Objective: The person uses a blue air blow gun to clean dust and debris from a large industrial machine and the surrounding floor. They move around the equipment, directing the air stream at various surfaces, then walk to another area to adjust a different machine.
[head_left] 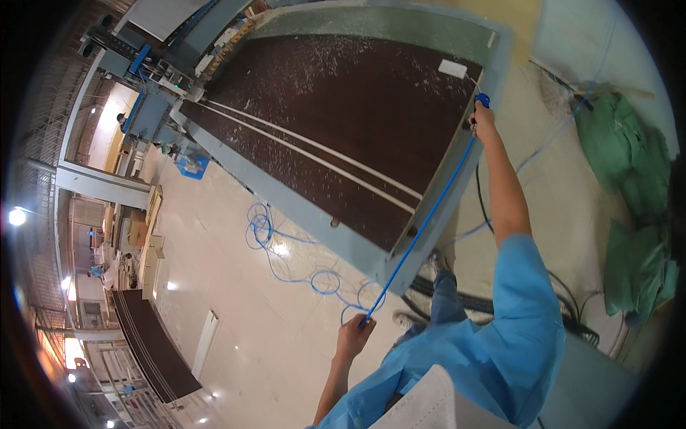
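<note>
Right hand (484,120) stretched far out over the table corner, clenched around a blue-handled air gun (482,100), nozzle toward the dark panel (343,121). Left hand (354,334) down low near the body, closed on the blue hose (423,227), gripped just above the floor. Hose drawn taut in a straight line from left hand up to the gun, crossing the grey table rim (450,193) along its near edge. Rest of the hose left in loose coils (300,268) on the pale floor (229,236), beside the table's near corner.

Panel lying flat on the big grey table, brown, dusted with white chips, thickest toward the far side. Two pale strips (314,154) running side by side across it. A small white block (452,68) at the panel's far right corner, just beyond the gun.

Blue sleeves on both arms. Black cables (493,304) on the floor under the right arm, near a shoe (437,262). Green sacks (629,164) heaped to the right, well apart from the table. A machine (153,100) with blue parts at the table's far left end. Another dark panel (153,343) lying lower left, apart from everything in hand.
</note>
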